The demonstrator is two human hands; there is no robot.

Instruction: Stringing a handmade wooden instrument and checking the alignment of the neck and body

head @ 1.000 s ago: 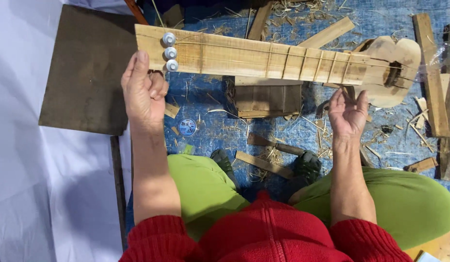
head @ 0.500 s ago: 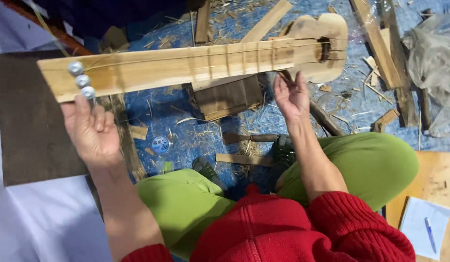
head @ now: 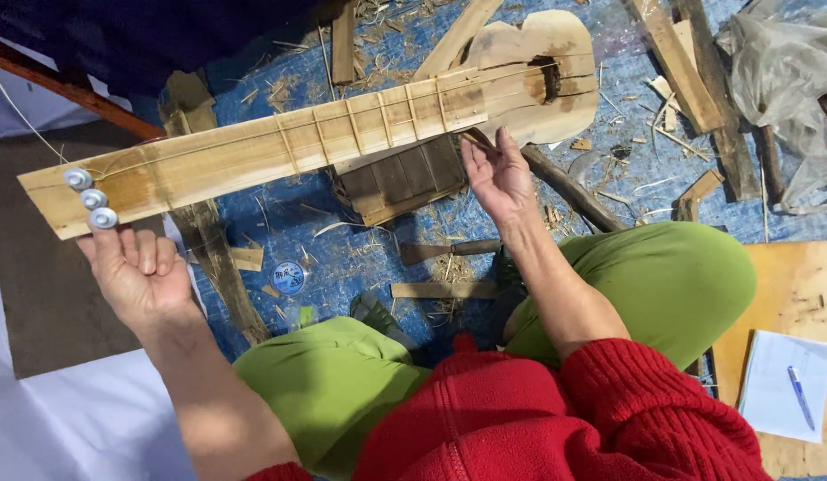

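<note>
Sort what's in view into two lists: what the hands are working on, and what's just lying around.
In hand:
- wooden string instrument, held up at its peg end by the left hand
- silver tuning pegs
- right hand at the neck's lower edge

Lying about:
- wood offcuts
- small blue round tin
- plastic sheet
- paper with pen

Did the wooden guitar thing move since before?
Yes. The wooden instrument has tilted: its round body end now sits higher and farther from the green knee, while its peg end dips toward the left hand.
</note>
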